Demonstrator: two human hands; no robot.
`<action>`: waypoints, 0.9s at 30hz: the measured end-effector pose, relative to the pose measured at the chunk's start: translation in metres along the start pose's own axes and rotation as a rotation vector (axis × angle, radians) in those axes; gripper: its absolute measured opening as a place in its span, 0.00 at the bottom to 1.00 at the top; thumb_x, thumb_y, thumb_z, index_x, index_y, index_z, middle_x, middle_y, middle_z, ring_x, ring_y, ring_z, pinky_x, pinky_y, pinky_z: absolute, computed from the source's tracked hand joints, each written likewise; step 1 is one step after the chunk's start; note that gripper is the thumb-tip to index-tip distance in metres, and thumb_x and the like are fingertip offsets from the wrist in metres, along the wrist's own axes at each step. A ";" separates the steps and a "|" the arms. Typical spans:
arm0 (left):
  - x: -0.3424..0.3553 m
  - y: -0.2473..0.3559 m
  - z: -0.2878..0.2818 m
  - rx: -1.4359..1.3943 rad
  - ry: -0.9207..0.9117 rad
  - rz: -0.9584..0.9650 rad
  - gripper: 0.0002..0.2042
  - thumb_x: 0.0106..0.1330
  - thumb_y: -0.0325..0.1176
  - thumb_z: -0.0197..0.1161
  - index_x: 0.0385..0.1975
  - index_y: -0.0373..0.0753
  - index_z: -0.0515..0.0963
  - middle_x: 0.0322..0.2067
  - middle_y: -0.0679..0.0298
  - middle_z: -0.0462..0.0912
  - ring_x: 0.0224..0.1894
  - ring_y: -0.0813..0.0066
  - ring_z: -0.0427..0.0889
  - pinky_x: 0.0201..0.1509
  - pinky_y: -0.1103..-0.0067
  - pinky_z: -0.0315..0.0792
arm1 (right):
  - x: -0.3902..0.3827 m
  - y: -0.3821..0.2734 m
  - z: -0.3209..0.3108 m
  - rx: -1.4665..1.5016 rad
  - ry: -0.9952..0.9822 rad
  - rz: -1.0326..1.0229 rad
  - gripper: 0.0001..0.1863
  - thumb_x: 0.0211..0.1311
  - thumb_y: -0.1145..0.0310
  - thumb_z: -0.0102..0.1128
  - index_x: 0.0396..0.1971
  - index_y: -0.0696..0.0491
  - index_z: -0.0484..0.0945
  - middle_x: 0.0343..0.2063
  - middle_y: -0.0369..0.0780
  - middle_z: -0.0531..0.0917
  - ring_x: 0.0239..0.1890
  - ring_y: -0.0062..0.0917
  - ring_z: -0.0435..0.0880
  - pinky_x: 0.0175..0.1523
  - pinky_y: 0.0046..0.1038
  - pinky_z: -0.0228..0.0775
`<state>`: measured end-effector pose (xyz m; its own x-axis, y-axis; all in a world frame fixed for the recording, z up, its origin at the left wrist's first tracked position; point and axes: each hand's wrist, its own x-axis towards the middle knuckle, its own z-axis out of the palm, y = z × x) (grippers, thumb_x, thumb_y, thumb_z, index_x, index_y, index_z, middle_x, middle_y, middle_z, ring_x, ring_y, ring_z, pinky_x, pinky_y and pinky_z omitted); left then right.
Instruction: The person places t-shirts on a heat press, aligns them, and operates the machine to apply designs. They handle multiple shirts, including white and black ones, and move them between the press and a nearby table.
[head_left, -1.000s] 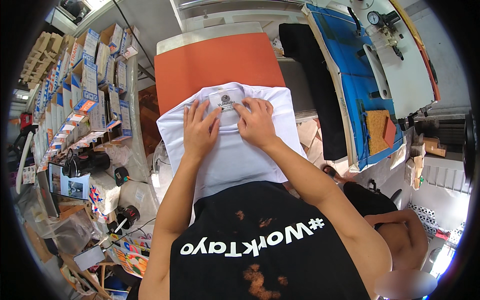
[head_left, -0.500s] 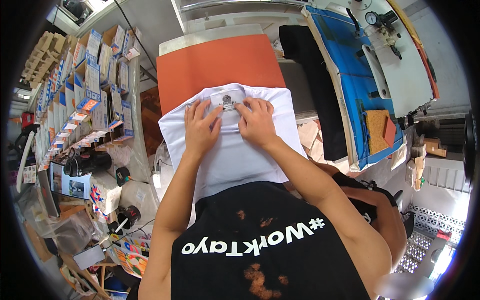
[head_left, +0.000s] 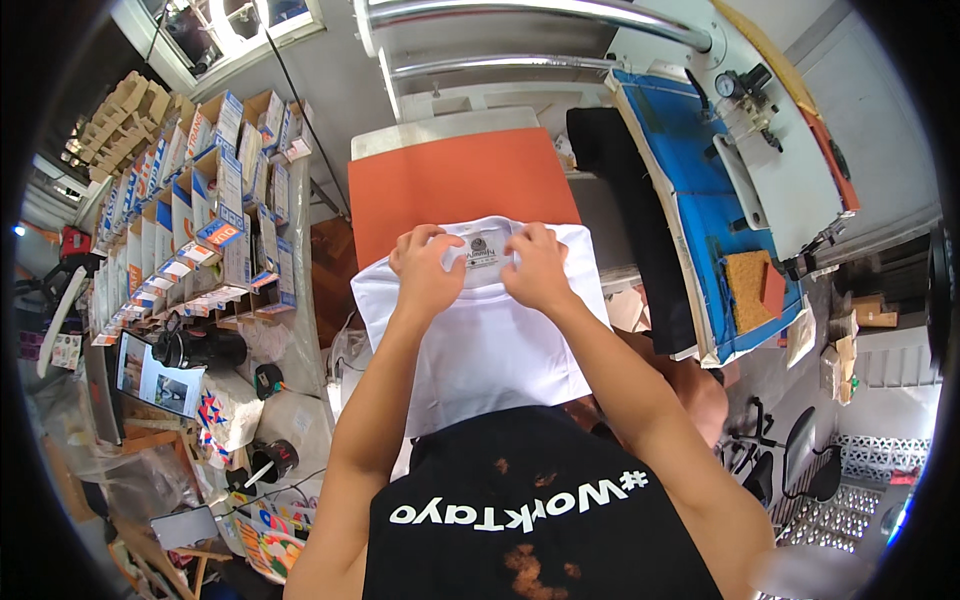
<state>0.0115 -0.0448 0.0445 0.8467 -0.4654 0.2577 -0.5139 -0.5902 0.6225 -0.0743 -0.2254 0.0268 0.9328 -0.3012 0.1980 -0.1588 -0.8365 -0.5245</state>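
A white T-shirt (head_left: 485, 350) lies over the near part of an orange pad (head_left: 460, 178), its collar facing away from me. Inside the neckline a printed grey label (head_left: 483, 250) shows between my hands. My left hand (head_left: 430, 270) is closed on the shirt at the left side of the collar, fingers curled and thumb pointing inward. On the right side of the collar, my right hand (head_left: 537, 268) grips the cloth the same way. The fingertips of both hands are partly hidden in the fabric. The shirt's lower part reaches my black top.
At left stand stacked cardboard boxes (head_left: 215, 205), a screen (head_left: 158, 375) and a black mug (head_left: 275, 460). To the right are a black padded strip (head_left: 640, 225), a blue-covered board (head_left: 690, 190) and a pressure gauge (head_left: 728, 86). Metal rails (head_left: 510, 65) run behind the pad. Another person's leg (head_left: 680, 385) shows at right.
Both hands have gone from resting flat beside the label to curling around the collar sides. The view has shifted, so the scene sits lower, and the person at right has moved.
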 end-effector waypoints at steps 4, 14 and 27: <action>-0.026 -0.041 -0.045 -0.182 0.304 0.053 0.09 0.55 0.25 0.67 0.35 0.40 0.84 0.45 0.57 0.81 0.55 0.56 0.74 0.61 0.66 0.65 | -0.041 0.041 -0.040 -0.048 0.392 -0.059 0.08 0.44 0.75 0.65 0.28 0.53 0.80 0.38 0.45 0.80 0.48 0.42 0.77 0.53 0.41 0.69; -0.252 -0.208 -0.058 -0.065 0.098 -0.334 0.05 0.61 0.25 0.61 0.35 0.35 0.81 0.44 0.53 0.79 0.51 0.58 0.78 0.54 0.70 0.72 | -0.153 0.148 -0.297 -0.529 0.828 0.300 0.11 0.63 0.67 0.62 0.39 0.58 0.80 0.41 0.46 0.81 0.45 0.43 0.80 0.48 0.41 0.72; -0.472 -0.205 0.100 0.103 -0.822 -0.526 0.20 0.62 0.46 0.52 0.34 0.37 0.86 0.40 0.45 0.84 0.47 0.46 0.82 0.53 0.60 0.75 | -0.112 0.223 -0.350 -0.509 0.525 0.248 0.24 0.69 0.51 0.55 0.46 0.60 0.77 0.49 0.53 0.77 0.51 0.51 0.76 0.55 0.46 0.67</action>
<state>-0.2965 0.2293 -0.2785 0.6312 -0.4183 -0.6531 -0.1413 -0.8900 0.4335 -0.3276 -0.5383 0.1778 0.5950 -0.5785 0.5579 -0.5908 -0.7855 -0.1844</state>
